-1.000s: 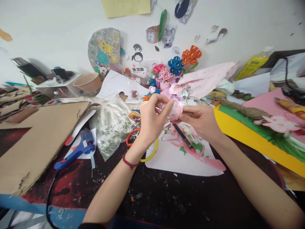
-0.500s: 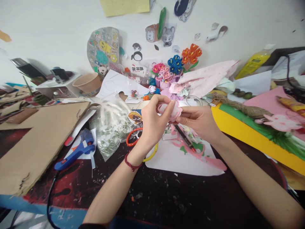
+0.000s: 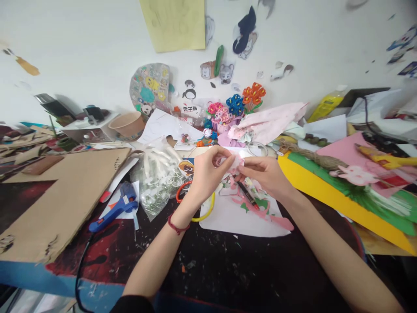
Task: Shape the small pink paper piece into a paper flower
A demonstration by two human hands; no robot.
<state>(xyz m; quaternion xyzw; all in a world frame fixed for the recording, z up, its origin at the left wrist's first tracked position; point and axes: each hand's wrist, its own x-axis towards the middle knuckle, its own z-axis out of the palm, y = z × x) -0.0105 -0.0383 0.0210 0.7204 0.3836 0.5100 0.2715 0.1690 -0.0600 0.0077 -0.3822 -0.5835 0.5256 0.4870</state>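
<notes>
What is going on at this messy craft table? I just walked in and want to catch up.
A person holds a small pink paper piece between both hands, the left hand and the right hand, above a white sheet strewn with pink and green scraps. A dark pen lies on that sheet. A blue glue gun rests to the left, beside a cardboard sheet.

Your left hand (image 3: pixel 203 174) and right hand (image 3: pixel 265 174) pinch 1 pink paper piece (image 3: pixel 235 162) above the white sheet (image 3: pixel 241 217).
</notes>
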